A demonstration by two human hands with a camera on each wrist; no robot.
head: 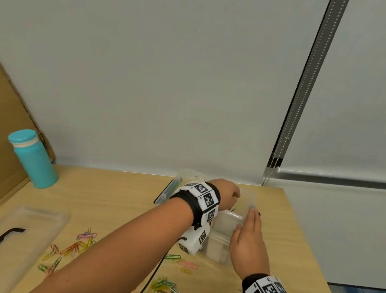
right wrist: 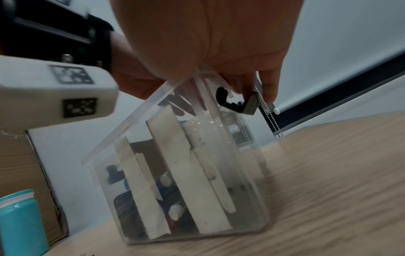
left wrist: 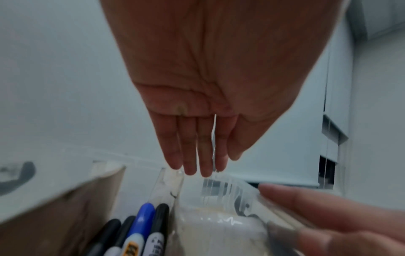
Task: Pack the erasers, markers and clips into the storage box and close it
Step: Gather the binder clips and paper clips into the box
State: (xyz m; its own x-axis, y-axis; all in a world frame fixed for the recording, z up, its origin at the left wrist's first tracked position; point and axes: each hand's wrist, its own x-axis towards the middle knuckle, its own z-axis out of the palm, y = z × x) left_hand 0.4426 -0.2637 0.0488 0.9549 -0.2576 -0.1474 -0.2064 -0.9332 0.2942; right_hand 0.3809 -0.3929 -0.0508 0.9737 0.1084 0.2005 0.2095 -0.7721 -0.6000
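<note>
My left grip (head: 227, 194) open, fingers straight, over the box (right wrist: 131, 121) near the bench's (head: 108, 196) far edge. My right grip (head: 248, 245) clasps the box wall. Clips (head: 167, 289) lie loose toward the front edge.

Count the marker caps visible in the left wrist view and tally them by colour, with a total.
Black marker caps: 3
Blue marker cap: 1
Total: 4

clips (head: 164, 289) and lid (head: 39, 224) crowd the table (head: 113, 195) left of the storage box (head: 226, 222).
</note>
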